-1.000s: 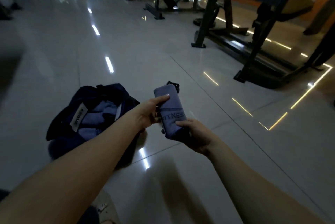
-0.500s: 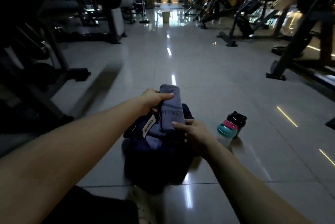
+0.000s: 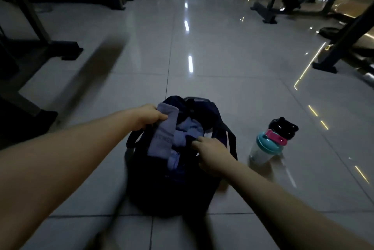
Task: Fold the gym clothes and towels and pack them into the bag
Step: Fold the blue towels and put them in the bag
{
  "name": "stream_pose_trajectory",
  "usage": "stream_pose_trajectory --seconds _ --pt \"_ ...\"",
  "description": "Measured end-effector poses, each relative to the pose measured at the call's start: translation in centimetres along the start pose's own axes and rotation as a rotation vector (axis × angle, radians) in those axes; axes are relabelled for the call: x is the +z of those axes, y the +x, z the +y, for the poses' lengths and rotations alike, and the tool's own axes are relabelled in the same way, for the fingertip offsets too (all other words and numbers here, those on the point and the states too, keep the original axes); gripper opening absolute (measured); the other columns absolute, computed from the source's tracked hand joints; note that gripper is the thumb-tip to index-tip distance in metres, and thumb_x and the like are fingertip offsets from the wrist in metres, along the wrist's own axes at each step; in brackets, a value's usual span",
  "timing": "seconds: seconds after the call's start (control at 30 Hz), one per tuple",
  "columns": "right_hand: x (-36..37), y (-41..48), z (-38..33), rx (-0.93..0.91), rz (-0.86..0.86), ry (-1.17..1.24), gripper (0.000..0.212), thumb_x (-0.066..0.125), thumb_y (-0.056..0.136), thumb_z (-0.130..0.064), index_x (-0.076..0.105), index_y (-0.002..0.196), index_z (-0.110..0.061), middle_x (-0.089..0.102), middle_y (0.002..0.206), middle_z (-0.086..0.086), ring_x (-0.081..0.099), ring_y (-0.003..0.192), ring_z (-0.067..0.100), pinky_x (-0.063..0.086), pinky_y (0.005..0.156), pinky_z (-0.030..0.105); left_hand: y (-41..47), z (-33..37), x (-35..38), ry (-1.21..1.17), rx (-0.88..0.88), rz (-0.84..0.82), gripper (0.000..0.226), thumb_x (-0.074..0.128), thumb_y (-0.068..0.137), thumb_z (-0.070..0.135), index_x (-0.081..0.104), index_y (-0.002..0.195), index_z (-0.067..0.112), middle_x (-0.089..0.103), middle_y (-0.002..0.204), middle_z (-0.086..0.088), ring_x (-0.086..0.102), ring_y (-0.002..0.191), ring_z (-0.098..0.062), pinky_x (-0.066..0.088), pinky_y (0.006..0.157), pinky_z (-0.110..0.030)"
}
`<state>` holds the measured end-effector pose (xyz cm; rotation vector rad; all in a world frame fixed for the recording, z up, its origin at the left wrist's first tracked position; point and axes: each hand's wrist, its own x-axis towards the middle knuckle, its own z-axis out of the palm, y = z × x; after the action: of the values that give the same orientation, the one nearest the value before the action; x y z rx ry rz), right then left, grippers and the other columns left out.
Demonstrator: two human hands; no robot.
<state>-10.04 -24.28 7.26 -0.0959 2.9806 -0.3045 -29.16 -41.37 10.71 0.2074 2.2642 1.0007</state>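
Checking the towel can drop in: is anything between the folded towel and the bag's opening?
Nothing visible does. The left hand holds the folded towel over the open bag, the right hand grips its rim, and purple clothes lie inside.

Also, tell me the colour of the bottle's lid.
Teal lid with a pink tab and black cap; head view.

Glossy tiled floor (image 3: 222,71): dark bag (image 3: 182,189) sits on it, shaker bottle (image 3: 269,144) just beside, right.
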Motion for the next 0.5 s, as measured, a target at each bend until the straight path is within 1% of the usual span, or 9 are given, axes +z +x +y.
stream_pose_trajectory --seconds 0.03,0.1,0.17,0.27,0.3,0.37,0.4,0.47,0.5 --pt "0.6 1.2 0.0 -0.086 -0.074 -0.075 0.038 0.057 0.090 -0.021 0.056 0.128 -0.016 0.056 0.125 0.008 0.053 0.115 0.033 0.042 0.097 0.044 1.1 -0.2 0.3 -0.050 -0.027 -0.023 0.030 0.063 0.098 0.020 0.061 0.121 0.000 0.066 0.098 -0.016 0.062 0.081 -0.027 0.050 0.066 -0.032" --pt "1.4 2.8 0.2 -0.129 -0.332 -0.196 0.064 0.062 0.089 -0.026 0.039 0.148 -0.019 0.050 0.141 0.009 0.044 0.132 0.031 0.024 0.115 0.055 2.6 0.0 1.2 -0.122 -0.051 -0.068 0.029 0.058 0.099 0.010 0.058 0.124 -0.004 0.065 0.099 -0.018 0.062 0.082 -0.029 0.050 0.068 -0.035" --pt "2.3 2.8 0.9 -0.141 -0.495 -0.321 0.070 0.063 0.089 -0.024 0.033 0.152 -0.019 0.052 0.142 0.011 0.043 0.135 0.031 0.011 0.118 0.064 3.9 0.2 2.5 -0.145 -0.067 -0.147 0.029 0.059 0.099 0.008 0.057 0.125 -0.006 0.065 0.102 -0.016 0.063 0.086 -0.030 0.053 0.070 -0.038" --pt "3.2 1.4 1.7 -0.207 -0.429 -0.420 0.054 0.061 0.089 -0.020 0.047 0.141 -0.017 0.059 0.127 0.009 0.050 0.127 0.031 0.008 0.119 0.067 5.2 -0.6 5.0 -0.090 -0.136 -0.293 0.039 0.067 0.096 0.016 0.056 0.129 -0.002 0.063 0.122 -0.017 0.062 0.110 -0.036 0.054 0.097 -0.049" --pt "3.2 1.0 1.8 -0.216 -0.401 -0.423 0.049 0.061 0.089 -0.019 0.051 0.137 -0.017 0.060 0.123 0.008 0.051 0.125 0.032 0.009 0.119 0.066 5.6 -1.1 5.8 -0.075 -0.158 -0.323 0.045 0.069 0.095 0.019 0.055 0.132 -0.002 0.062 0.124 -0.017 0.061 0.113 -0.036 0.052 0.100 -0.050" --pt "3.3 0.4 2.0 -0.243 -0.343 -0.411 0.039 0.061 0.089 -0.017 0.058 0.127 -0.018 0.063 0.116 0.006 0.053 0.120 0.031 0.011 0.120 0.064 6.1 -1.8 7.7 -0.119 -0.170 -0.321 0.048 0.070 0.094 0.017 0.053 0.134 -0.004 0.063 0.121 -0.017 0.061 0.113 -0.036 0.053 0.098 -0.049" --pt "3.4 0.2 2.1 -0.255 -0.301 -0.400 0.034 0.061 0.088 -0.016 0.061 0.122 -0.019 0.064 0.112 0.003 0.054 0.117 0.030 0.012 0.120 0.062 6.1 -1.9 8.6 -0.150 -0.158 -0.306 0.042 0.069 0.095 0.014 0.055 0.131 -0.003 0.063 0.117 -0.017 0.061 0.112 -0.035 0.053 0.098 -0.048" --pt "3.7 -0.4 2.4 -0.275 -0.209 -0.354 0.026 0.061 0.087 -0.015 0.065 0.112 -0.021 0.066 0.102 0.000 0.057 0.108 0.028 0.014 0.120 0.061 6.1 -2.2 10.0 -0.170 -0.125 -0.268 0.024 0.070 0.093 0.011 0.063 0.114 0.000 0.066 0.108 -0.015 0.062 0.103 -0.033 0.055 0.094 -0.047" --pt "3.8 -0.7 2.7 -0.279 -0.186 -0.327 0.023 0.061 0.086 -0.014 0.065 0.108 -0.021 0.066 0.099 0.000 0.058 0.105 0.028 0.017 0.119 0.061 5.9 -2.1 10.5 -0.154 -0.105 -0.234 0.012 0.072 0.092 0.011 0.066 0.099 0.004 0.066 0.095 -0.013 0.062 0.090 -0.029 0.056 0.083 -0.041"
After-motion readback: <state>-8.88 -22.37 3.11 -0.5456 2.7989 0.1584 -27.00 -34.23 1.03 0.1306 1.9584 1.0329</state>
